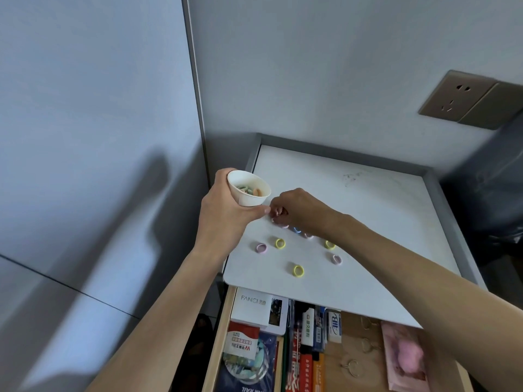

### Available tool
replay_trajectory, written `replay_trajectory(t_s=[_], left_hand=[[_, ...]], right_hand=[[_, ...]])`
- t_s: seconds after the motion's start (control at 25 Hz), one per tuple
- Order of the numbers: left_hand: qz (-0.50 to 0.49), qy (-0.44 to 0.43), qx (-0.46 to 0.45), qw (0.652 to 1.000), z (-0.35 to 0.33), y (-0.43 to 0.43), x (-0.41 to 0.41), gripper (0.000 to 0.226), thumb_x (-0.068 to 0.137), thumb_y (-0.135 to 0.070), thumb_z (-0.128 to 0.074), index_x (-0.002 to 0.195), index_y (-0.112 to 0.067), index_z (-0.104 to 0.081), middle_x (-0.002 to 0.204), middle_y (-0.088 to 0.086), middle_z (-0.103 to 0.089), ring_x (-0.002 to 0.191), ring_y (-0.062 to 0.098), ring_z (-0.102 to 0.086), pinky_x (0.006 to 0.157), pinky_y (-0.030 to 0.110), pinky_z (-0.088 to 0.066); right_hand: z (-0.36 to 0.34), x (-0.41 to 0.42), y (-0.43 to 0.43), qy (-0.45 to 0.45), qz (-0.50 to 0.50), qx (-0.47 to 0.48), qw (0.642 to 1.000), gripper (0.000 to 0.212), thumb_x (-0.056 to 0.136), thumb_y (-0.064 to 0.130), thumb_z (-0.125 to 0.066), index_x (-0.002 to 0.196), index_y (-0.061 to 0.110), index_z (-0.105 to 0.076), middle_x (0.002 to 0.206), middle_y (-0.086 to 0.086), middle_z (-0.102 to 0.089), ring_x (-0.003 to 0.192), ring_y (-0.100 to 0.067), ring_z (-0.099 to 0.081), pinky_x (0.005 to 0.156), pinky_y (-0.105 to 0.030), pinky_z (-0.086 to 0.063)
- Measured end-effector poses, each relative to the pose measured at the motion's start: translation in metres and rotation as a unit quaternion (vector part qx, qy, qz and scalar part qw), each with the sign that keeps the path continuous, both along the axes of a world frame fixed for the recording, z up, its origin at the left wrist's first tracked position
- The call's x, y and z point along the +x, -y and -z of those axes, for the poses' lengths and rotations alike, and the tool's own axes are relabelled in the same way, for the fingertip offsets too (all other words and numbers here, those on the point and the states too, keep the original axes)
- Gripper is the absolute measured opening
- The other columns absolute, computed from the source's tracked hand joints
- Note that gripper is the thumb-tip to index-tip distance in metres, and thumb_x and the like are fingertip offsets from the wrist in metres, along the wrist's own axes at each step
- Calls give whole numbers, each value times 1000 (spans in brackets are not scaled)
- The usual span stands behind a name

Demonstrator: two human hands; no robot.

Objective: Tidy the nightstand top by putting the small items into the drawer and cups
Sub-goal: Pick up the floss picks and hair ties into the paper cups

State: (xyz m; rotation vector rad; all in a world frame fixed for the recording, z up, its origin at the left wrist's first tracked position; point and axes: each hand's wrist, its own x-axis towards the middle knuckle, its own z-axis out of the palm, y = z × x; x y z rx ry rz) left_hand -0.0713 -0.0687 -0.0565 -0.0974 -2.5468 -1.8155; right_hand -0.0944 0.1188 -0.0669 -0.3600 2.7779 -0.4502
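My left hand [226,213] grips a white paper cup [249,188] above the nightstand's left edge; several small hair ties lie inside it. My right hand [294,207] is just right of the cup, fingers curled down on the white nightstand top [368,210], pinching a pink hair tie [278,215]. More ties lie on the top: a pink one [261,247], yellow ones [280,243] [329,244] [298,271], a pale pink one [336,259], and a blue one [297,230] partly hidden under my right wrist.
The drawer [218,340] below the top stands pulled out, packed with boxes, pens, an eraser [334,326], a pink pouch [404,355] and metal clips. A wall socket [458,96] is at the upper right. A grey wall panel fills the left. A dark object stands right of the nightstand.
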Motion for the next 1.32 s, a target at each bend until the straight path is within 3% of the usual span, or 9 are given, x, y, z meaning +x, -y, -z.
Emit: replay_trajectory(t_s=[0.12,0.2,0.4,0.52,0.72,0.88,0.96,1.12,1.32], left_hand=[[3,4,0,1000,-1,0,1,68,64,-20,-92,118,-27,-51,103,-16,-62,93,-6,-58,67,4,-44],[3,7,1,1000,-1,0,1,68,64,-20,-92,119,-27,-51,103,-15,-62,94,-4,-58,67,7,-45],[6,14,9,1000,-3,-3,3,67,61,-22,-91,116,-27,-52,101,-14,-64,93,2,-61,71,15,-49],[11,17,5,1000,-4,-9,4,69,61,-24,-92,118,-25,-53,102,-12,-66,95,9,-63,77,27,-54],[23,35,-9,999,-8,-16,6,66,66,-26,-91,118,-30,-50,97,-16,-66,90,2,-64,71,26,-55],[41,51,27,998,-11,-22,11,64,67,-19,-90,118,-29,-51,103,-11,-65,94,8,-63,44,12,-48],[50,54,42,996,-12,-26,14,64,67,-17,-90,118,-28,-52,105,-8,-64,97,14,-62,41,10,-45],[58,76,71,993,-10,-30,18,63,66,-17,-89,114,-32,-53,103,-9,-62,97,21,-61,43,46,-58],[59,84,78,992,-9,-32,21,61,66,-18,-90,112,-34,-54,103,-10,-62,97,24,-63,40,58,-52]], right_hand=[[2,-3,1,-3,32,4,999,15,84,5,-58,93,11,-69,74,6,-60,53,-8,-52,37,-9,-37],[1,-7,-4,-37,67,-23,997,14,83,8,-64,93,14,-72,86,2,-71,65,-8,-61,55,-9,-44],[-44,-12,-22,-125,163,-239,949,9,80,9,-72,80,17,-72,79,-5,-75,61,-7,-66,70,-29,-59],[-78,-10,-9,-136,125,-318,930,11,80,8,-72,79,18,-72,80,-5,-75,64,-11,-67,72,-28,-59],[-75,7,23,-75,-16,-215,974,11,80,12,-75,87,21,-77,73,15,-70,66,5,-62,66,-9,-44],[-73,15,-6,-119,70,-291,947,16,85,11,-70,88,25,-76,77,5,-72,66,-7,-61,65,-20,-49],[-63,23,-37,-126,113,-258,951,16,86,14,-70,94,28,-74,88,3,-73,67,-7,-60,61,-19,-48],[-14,62,-87,25,72,-16,997,53,74,30,-82,122,38,-60,114,12,-58,80,-6,-60,78,-24,-48],[21,72,-83,12,66,-81,994,65,73,19,-83,129,37,-55,110,10,-52,82,-9,-57,78,-23,-49]])
